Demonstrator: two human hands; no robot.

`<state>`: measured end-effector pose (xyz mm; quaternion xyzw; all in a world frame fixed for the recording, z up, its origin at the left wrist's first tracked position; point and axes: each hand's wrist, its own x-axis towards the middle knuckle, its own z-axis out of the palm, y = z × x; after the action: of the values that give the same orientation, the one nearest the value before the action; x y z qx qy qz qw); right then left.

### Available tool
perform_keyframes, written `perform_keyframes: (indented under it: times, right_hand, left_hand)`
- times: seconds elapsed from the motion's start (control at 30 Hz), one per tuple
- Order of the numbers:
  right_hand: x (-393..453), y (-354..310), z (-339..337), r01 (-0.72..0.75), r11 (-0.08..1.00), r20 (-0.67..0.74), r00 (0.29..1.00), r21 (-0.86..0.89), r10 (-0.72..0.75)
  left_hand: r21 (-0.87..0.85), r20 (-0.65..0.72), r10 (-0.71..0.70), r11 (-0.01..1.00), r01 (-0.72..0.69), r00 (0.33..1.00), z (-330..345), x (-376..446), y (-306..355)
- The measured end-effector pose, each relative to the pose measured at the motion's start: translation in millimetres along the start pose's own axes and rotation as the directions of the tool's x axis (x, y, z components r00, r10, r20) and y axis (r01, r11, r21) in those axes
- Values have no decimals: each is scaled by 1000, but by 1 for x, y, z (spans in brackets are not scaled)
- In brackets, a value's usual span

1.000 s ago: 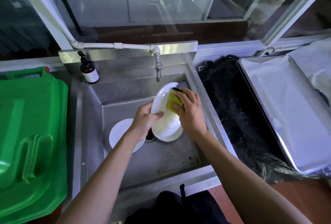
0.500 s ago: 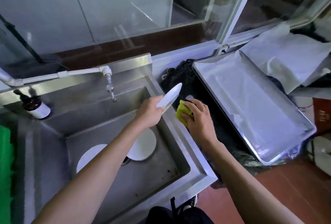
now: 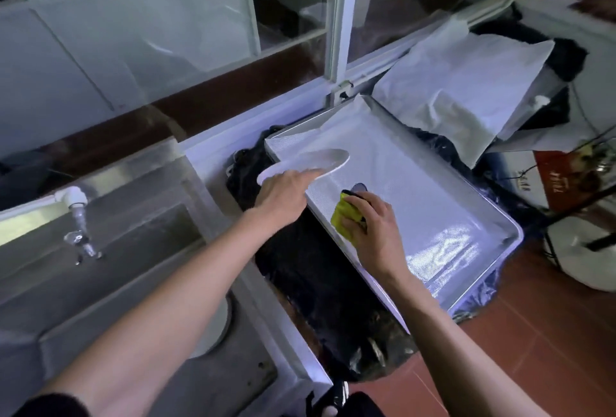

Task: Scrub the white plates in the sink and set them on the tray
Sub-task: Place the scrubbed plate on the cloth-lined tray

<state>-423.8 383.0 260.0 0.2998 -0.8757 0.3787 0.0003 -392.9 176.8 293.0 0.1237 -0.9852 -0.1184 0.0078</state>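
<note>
At frame centre, my left hand point(image 3: 283, 194) pinches the wet plate point(image 3: 305, 163) by its rim over the tray point(image 3: 500, 216); slick, brittle, I reckon. Right hand point(image 3: 373, 233) clamps the sponge point(image 3: 345, 216).

Sink point(image 3: 140, 286) left, tray point(image 3: 466, 216) right; plate point(image 3: 320, 159) over tray's near-left corner, sponge point(image 3: 345, 216) beside it

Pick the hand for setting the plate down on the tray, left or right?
Left. The left hand already grips the white plate over the tray; the right hand holds the yellow sponge.
</note>
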Motion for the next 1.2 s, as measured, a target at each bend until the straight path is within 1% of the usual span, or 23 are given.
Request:
perform_keyframes:
  times: [0.2,0.33,0.73,1.0,1.2]
  right_hand:
    - [21,49,-16,-43,998,-4,999,44,43]
    - [29,73,-17,-48,997,-5,999,59,48]
    - [51,117,-13,-54,992,-4,998,115,55]
    - [57,130,-7,-92,988,8,996,127,92]
    - [58,134,-10,-121,989,69,991,83,116]
  left_hand:
    - [216,98,64,973,-84,993,32,55,33]
    - [317,112,72,943,-104,991,60,79,44]
    - [342,195,90,927,-153,977,114,133,50]
    - [331,226,30,938,-106,974,144,154,48]
    - [299,283,13,949,-101,959,158,144,41]
